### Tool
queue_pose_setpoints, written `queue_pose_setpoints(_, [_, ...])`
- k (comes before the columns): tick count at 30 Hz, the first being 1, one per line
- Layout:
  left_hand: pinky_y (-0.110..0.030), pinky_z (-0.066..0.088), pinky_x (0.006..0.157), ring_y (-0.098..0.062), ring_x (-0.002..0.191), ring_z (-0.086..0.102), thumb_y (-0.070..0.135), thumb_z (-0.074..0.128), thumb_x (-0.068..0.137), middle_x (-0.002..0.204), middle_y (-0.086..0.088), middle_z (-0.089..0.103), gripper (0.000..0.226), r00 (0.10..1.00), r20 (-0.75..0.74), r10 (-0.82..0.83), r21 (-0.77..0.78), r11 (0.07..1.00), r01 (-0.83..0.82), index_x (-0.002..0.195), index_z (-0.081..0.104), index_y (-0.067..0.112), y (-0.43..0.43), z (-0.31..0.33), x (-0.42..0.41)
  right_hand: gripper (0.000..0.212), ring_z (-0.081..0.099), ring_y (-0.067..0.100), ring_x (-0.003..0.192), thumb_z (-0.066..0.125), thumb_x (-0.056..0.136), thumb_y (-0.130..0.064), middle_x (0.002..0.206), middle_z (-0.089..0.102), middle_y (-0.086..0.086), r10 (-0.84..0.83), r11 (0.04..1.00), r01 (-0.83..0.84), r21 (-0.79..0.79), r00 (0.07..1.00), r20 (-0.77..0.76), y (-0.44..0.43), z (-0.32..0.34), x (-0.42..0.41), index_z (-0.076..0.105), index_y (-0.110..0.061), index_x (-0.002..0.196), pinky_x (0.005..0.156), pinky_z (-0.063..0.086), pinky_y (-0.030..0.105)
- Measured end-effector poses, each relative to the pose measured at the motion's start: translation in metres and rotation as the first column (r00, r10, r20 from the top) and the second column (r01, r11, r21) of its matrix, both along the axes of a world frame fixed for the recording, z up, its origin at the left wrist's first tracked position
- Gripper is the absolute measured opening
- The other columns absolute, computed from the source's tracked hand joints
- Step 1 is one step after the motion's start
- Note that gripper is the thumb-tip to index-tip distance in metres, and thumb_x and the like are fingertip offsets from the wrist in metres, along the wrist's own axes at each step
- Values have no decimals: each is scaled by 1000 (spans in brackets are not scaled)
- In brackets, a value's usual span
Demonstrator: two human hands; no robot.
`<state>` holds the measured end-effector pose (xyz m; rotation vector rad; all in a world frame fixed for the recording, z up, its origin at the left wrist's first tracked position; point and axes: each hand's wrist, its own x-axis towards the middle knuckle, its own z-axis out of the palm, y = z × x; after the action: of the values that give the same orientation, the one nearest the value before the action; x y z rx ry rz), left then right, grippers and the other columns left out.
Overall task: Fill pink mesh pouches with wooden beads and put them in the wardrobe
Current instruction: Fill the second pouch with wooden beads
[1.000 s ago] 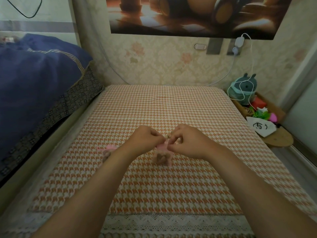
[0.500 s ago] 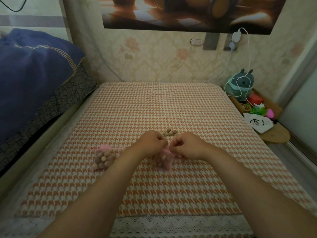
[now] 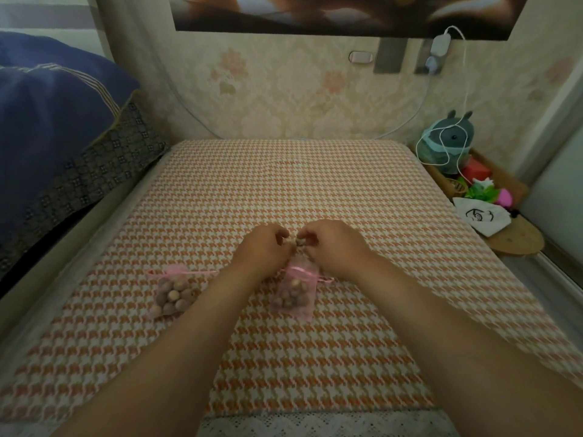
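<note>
1. Left hand [image 3: 265,247]: fingers curled, contents indiscernible.
2. Right hand [image 3: 335,245]: fingers pinch wooden beads [image 3: 300,241], frame centre.
3. Pink pouch [image 3: 295,293] lies just below the hands, second pouch [image 3: 173,294] centre-left; both sit well inside the surface [image 3: 315,171] edges.

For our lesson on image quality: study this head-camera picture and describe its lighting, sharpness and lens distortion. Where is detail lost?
Head view: dim, warm, even light, no glare; the wide-angle lens bows the room's edges; the bead-filled pink mesh pouch between the wrists is sharpest; the forearms below and the dark wall poster above smear.
</note>
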<state>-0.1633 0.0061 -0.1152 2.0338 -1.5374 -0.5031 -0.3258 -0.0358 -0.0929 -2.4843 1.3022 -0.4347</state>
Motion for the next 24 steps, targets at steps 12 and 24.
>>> queue_pose_setpoints(12, [-33,57,78,-15,83,71,32,77,84,86,3,75,13,959,-281,32,-47,998,-47,92,77,21,-3,2,9,27,66,4,87,75,87,-19,94,73,-14,-36,995,16,97,978,204,-6,-8,13,75,-34,109,77,57,31])
queue_pose_setpoints(24, [-29,51,73,-13,85,64,40,60,95,102,5,68,16,967,-168,-191,103,972,210,106,66,32,26,23,-3,23,70,1,82,75,91,-24,98,74,-12,-61,961,-8,275,969,241,13,1,-17,76,-27,114,69,59,22])
